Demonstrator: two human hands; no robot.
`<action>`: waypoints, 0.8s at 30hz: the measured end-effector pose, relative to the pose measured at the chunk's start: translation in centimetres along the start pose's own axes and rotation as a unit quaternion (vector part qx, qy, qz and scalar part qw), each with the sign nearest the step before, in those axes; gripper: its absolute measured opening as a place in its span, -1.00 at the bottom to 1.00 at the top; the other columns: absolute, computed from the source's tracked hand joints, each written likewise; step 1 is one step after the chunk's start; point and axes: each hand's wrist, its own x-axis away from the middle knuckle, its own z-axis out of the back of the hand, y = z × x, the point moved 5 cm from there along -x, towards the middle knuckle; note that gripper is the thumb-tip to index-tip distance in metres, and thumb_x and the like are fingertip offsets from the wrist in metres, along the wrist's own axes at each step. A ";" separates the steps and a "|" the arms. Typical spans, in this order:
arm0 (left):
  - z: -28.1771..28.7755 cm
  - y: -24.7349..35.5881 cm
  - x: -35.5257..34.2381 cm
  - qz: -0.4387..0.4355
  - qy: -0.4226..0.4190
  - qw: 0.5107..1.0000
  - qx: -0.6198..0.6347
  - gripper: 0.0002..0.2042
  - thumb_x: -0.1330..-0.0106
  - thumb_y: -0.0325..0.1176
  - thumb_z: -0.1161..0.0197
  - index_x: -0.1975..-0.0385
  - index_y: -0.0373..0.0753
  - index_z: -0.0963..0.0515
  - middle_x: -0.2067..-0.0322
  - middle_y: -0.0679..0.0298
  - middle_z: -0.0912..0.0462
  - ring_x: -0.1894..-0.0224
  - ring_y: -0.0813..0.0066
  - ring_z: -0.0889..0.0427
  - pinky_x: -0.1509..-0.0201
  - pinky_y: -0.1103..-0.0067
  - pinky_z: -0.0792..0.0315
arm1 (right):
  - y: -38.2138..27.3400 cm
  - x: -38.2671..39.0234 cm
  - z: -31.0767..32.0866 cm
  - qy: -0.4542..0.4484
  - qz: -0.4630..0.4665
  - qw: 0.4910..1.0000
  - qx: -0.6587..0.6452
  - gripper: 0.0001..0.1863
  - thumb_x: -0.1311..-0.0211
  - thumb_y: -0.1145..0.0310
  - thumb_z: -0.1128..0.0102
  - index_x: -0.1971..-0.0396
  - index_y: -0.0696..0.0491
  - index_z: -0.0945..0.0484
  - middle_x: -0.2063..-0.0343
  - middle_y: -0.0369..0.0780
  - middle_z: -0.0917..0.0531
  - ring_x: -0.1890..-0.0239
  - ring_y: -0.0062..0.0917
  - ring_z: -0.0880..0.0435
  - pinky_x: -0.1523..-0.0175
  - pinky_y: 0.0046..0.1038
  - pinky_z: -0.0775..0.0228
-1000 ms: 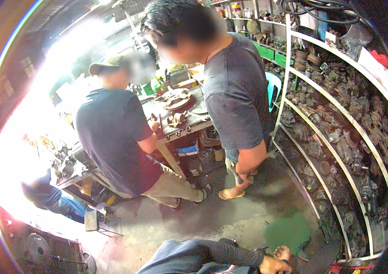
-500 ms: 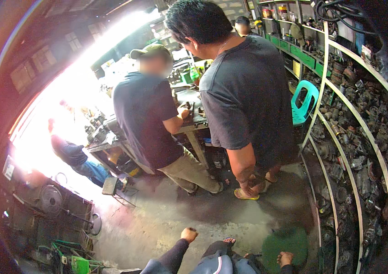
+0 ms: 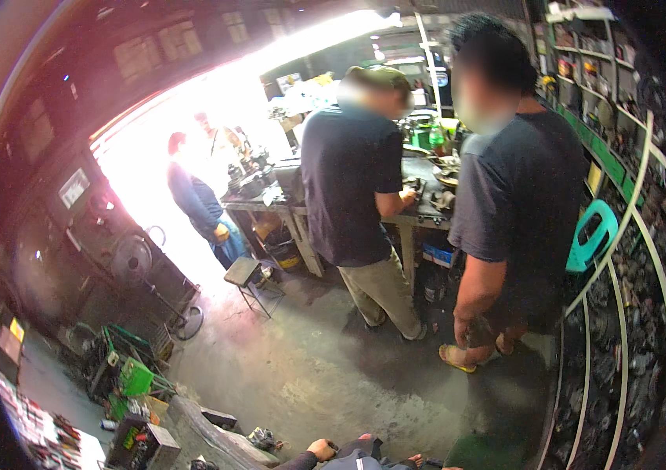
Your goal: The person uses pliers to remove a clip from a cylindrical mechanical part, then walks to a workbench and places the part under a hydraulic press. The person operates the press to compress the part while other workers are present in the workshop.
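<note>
Low in the view, my left hand (image 3: 322, 449) is curled closed in front of my body. A small dark bit shows at its fingers, too small to name. My right hand does not show clearly at the lower edge. Below me are the toes of my feet (image 3: 366, 437) and my dark clothing. A person in a dark shirt and cap (image 3: 352, 172) bends over a workbench (image 3: 403, 222), a hand on dark metal parts. Another person in a dark T-shirt (image 3: 521, 188) stands at the right, facing the bench.
Shelves of metal parts (image 3: 646, 313) line the right side, with a teal plastic chair (image 3: 593, 235) beside them. A stool (image 3: 242, 271) stands near the bright doorway, where another person (image 3: 196, 200) stands. A fan (image 3: 131, 257), green machine (image 3: 136, 378) and tools (image 3: 55, 431) are at the left.
My view has swung left and up, so the people and bench sit farther right. My left hand is lower in the picture, still closed. My right hand has dropped out of clear sight.
</note>
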 end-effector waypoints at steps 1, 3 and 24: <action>0.1 -0.3 0.0 0.016 -0.003 1.000 0.018 -0.66 -0.25 -0.07 -0.37 0.09 -0.11 -0.79 0.36 0.21 -0.82 0.31 0.37 -0.79 0.13 0.45 -0.65 | -1.2 0.2 0.2 -0.006 -0.015 1.000 -0.002 -0.75 -0.23 0.26 -0.26 0.62 0.02 -0.58 0.71 -0.26 -0.57 0.75 -0.49 -0.50 0.64 -0.35 -0.30; 1.2 -0.7 0.0 0.015 0.024 0.996 0.080 -0.63 -0.26 -0.10 -0.38 0.07 -0.21 -0.76 0.36 0.20 -0.82 0.34 0.39 -0.79 0.17 0.45 -0.65 | -2.0 -0.9 0.0 -0.006 0.004 0.999 0.034 -0.73 -0.27 0.28 -0.24 0.59 0.09 -0.56 0.70 -0.24 -0.57 0.75 -0.45 -0.52 0.65 -0.32 -0.32; 8.6 -24.3 0.6 0.005 0.048 0.935 0.352 -0.84 -0.30 -0.32 -0.29 0.30 -0.24 -0.75 0.47 0.13 -0.76 0.56 0.37 -0.68 0.52 0.44 -0.55 | -1.4 1.9 -25.4 0.009 0.195 0.924 0.330 -0.77 -0.17 0.21 -0.36 0.34 0.05 -0.82 0.40 -0.15 -0.81 0.29 -0.42 -0.74 0.04 -0.25 -0.39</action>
